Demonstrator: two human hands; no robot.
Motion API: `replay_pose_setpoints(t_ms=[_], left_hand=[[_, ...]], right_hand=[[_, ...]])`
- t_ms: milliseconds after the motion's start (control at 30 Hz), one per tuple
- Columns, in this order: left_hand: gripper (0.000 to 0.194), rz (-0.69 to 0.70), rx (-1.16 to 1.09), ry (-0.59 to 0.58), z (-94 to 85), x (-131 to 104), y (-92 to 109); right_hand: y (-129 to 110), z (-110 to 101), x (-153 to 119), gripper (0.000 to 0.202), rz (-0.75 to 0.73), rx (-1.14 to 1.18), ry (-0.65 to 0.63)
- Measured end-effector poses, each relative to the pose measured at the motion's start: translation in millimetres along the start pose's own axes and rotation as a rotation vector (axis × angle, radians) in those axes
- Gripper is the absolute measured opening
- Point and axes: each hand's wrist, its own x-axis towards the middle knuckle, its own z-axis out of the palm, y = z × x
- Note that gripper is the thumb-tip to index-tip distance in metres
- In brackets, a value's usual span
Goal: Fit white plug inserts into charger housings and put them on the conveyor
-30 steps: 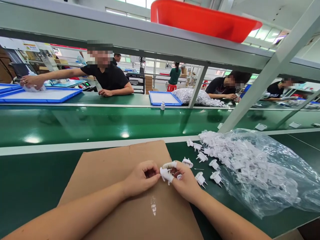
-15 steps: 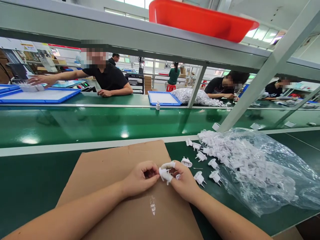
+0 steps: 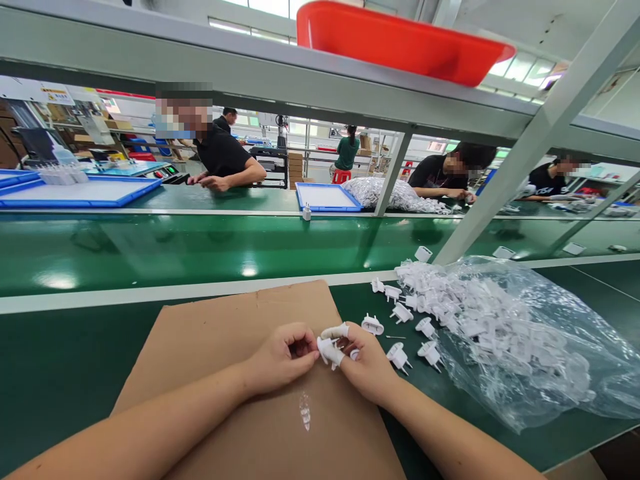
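Above the brown cardboard sheet (image 3: 230, 333), my right hand (image 3: 361, 360), with white covers on its thumb and a finger, grips a small white plug part (image 3: 324, 349). My left hand (image 3: 287, 357) meets the part from the left, its thumb and forefinger pinched at the part's edge; whether it holds anything small there is hidden. Small clear pieces (image 3: 305, 411) lie on the cardboard below my hands. Several loose white plug parts (image 3: 399, 357) lie on the green table just right of my right hand.
A clear plastic bag (image 3: 505, 333) spills white parts at the right. Beyond the cardboard runs a green conveyor belt (image 3: 190, 247) carrying white pieces. A slanted metal post (image 3: 530, 140) and a red tray (image 3: 400, 47) on a shelf stand overhead. People work across the belt.
The person across on the left has drawn an arm back from the white parts at the blue tray, hands now together. White pieces on the belt have shifted left. My hands have barely moved.
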Motion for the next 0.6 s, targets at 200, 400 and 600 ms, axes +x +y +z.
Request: replay_pose_setpoints(t_ms=[200,400,600], left_hand=[[0.014,-0.005,-0.001,0.004,1.0,0.1,-1.0],[0.012,-0.008,0.007,0.002,2.3,0.5,-0.3],[0.014,-0.009,0.019,0.011,0.2,0.9,3.8]], right_hand=[[0.8,-0.2,-0.7,0.019,0.004,-0.012,-0.021],[1.8,-0.8,-2.0,0.021,0.012,0.003,-0.033],[-0.6,-1.8,0.1,0.017,-0.008,-0.04,-0.04]])
